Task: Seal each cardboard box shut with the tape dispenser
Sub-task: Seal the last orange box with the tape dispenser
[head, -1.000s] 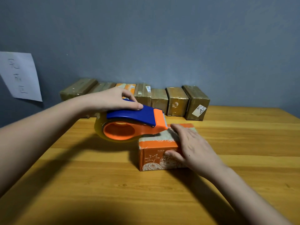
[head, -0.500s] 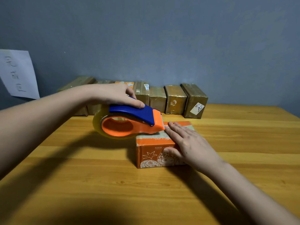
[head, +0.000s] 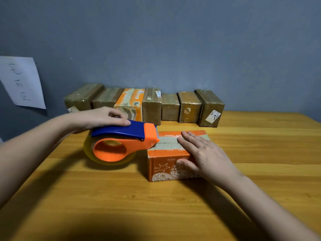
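Orange cardboard box (head: 163,168), glossy taped top

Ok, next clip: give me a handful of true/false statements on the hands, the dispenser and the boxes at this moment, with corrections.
1. The left hand grips the tape dispenser by its blue top. True.
2. The right hand lies flat on the orange box, fingers on top and thumb on the front face. True.
3. The dispenser's orange nose is at the box's right end. False: it is at the left end of the top.
4. A strip of tape runs along the box's top. True.
5. The row of boxes by the wall is stacked two high. False: they stand in a single layer, side by side.
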